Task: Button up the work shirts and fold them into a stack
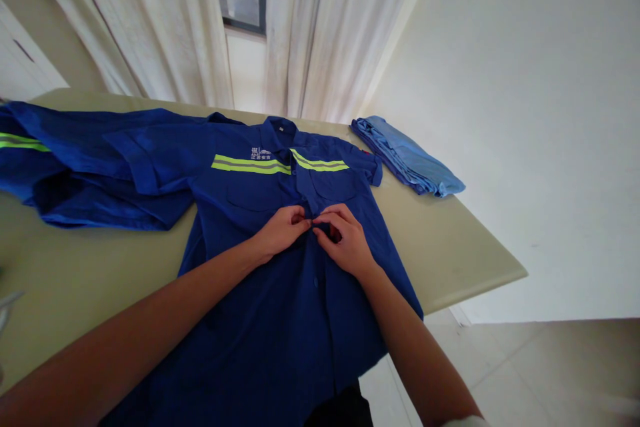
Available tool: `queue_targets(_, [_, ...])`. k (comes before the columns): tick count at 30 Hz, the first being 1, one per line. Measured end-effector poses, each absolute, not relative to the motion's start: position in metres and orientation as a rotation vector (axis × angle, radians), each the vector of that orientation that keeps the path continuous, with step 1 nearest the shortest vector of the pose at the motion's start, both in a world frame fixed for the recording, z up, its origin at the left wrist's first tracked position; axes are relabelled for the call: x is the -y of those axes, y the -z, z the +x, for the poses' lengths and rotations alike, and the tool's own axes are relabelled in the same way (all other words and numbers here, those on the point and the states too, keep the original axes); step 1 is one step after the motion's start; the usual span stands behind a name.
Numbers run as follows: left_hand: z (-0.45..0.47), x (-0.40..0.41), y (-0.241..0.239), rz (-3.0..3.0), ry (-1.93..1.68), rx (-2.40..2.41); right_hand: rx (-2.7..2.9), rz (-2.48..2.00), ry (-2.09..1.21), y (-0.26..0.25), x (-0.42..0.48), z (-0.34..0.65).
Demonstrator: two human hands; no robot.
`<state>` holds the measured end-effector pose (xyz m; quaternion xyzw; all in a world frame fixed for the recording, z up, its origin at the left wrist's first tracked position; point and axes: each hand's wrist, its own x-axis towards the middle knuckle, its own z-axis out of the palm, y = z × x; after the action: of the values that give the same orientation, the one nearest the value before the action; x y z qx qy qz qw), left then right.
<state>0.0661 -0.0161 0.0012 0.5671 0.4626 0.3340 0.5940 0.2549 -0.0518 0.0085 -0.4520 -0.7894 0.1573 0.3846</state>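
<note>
A dark blue short-sleeved work shirt (260,267) lies front up, its collar at the far side and its hem hanging over the near table edge. Yellow-green and grey reflective bands cross the chest, with white lettering above the left one. My left hand (285,230) and my right hand (345,237) meet at the front placket, both pinching the cloth there. The fingertips hide whatever button or buttonhole is between them. Below them a button (315,283) shows on the placket.
The shirt rests on a pale green-covered table (450,253). Another blue garment (100,167) with a reflective band lies crumpled at the left. A stack of folded blue clothes (405,153) sits at the back right. Curtains (165,20) and a white wall (530,113) stand behind.
</note>
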Motion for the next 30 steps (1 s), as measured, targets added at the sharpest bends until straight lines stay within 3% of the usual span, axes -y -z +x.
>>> queue_targets(30, [0.0595, 0.0157, 0.0042, 1.431, -0.753, -0.974, 1.885, -1.226, -0.698, -0.0055, 0.042, 0.2617])
